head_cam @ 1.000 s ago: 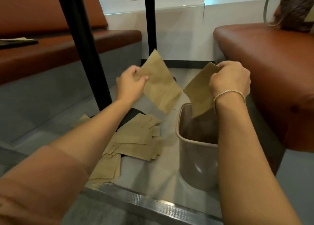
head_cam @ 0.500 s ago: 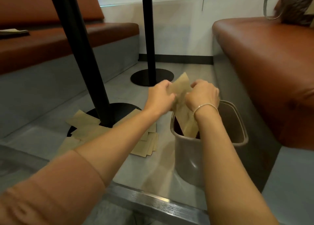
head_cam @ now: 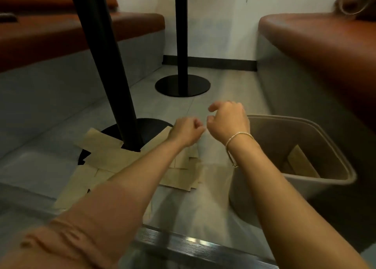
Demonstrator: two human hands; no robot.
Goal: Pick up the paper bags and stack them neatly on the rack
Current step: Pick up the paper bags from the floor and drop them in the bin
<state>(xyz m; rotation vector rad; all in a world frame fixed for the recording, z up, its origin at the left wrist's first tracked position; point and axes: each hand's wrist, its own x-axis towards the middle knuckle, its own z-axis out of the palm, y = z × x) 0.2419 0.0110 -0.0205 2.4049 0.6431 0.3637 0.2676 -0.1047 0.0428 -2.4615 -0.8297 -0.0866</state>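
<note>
Several flat brown paper bags (head_cam: 114,156) lie scattered on the grey floor around the base of a black table leg. A beige plastic bin (head_cam: 333,146) stands to their right, with a couple of brown bags (head_cam: 301,165) leaning inside it. My left hand (head_cam: 186,132) hovers over the right edge of the floor pile with its fingers curled and nothing in it. Just left of the bin's rim, my right hand (head_cam: 227,120) hangs with fingers loosely bent, thumb and forefinger apart, also holding nothing. No rack is visible.
A black table leg (head_cam: 105,65) on a round base rises through the pile, and a second leg (head_cam: 181,34) stands further back. Brown padded benches (head_cam: 325,45) flank the floor on both sides. A metal threshold strip (head_cam: 193,246) crosses the foreground.
Both hands carried bags together over the bin and let them go into it. The hands are now empty, left of the bin, and the view has tilted down.
</note>
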